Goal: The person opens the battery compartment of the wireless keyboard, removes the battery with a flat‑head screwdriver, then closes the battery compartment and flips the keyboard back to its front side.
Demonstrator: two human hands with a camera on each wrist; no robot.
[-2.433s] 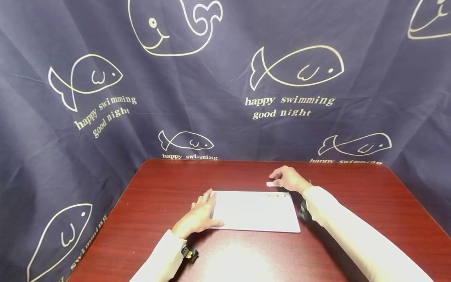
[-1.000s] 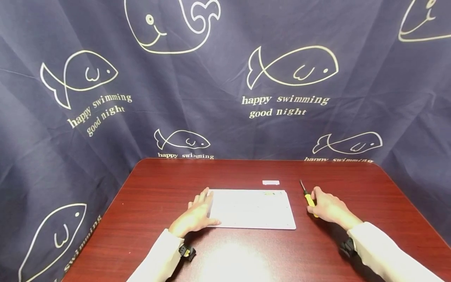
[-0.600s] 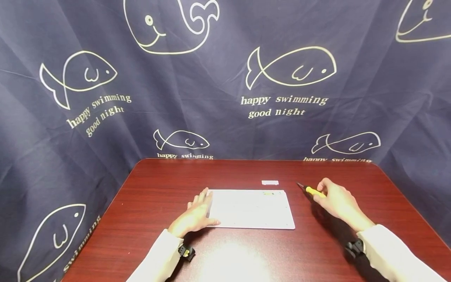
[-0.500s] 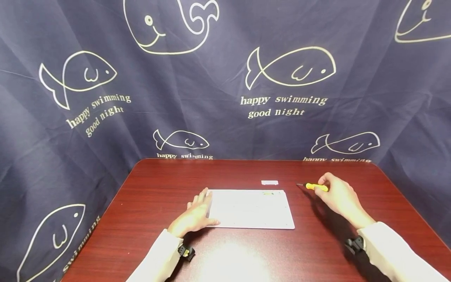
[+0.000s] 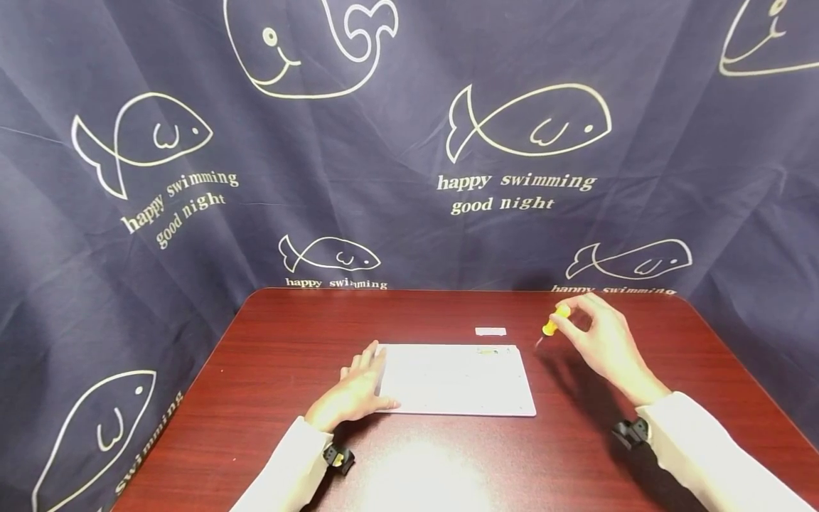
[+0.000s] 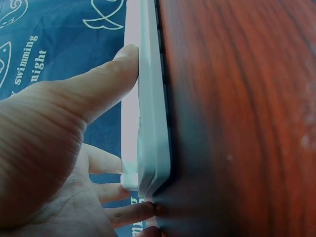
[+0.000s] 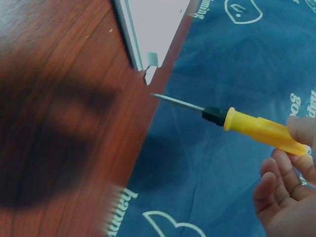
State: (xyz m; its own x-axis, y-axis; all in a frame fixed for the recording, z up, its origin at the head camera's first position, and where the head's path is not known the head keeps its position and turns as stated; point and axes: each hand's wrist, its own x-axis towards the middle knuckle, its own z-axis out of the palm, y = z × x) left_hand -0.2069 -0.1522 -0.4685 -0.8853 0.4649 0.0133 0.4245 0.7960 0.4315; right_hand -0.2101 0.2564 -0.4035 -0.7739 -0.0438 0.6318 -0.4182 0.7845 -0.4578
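screwdriver [image 5: 555,320] in the right hand [image 5: 604,338], white slab [image 5: 448,380] under the left hand [image 5: 355,393]

right: fingers pinch the yellow handle near its butt end, shaft slanting down and leftward. tip lies just off the slab's far right corner, apart from it; contact with the surface [image 5: 288,341] cannot be told. left: fingers spread over the slab's left end, thumb laid on the near part of its upper face.

handling, by judgement: screwdriver light and stiff, handle probably smooth plastic; best held around the thick yellow part, clear of the shaft. slab looks rigid, thin and fairly light, perhaps a keyboard face down; smooth enough to slide, so a flat palm at one end or a hold on both short edges suits. small recess [image 5: 489,351] near its far right corner; contents too small to read. small white cover [image 5: 490,331] lies just beyond the slab, likely thin plastic, easily snapped; lift by its edges.

surface: reddish-brown wood grain, glossy, bright glare at the near side. behind it: dark blue curtain [image 5: 409,142] with pale fish outlines and lettering.
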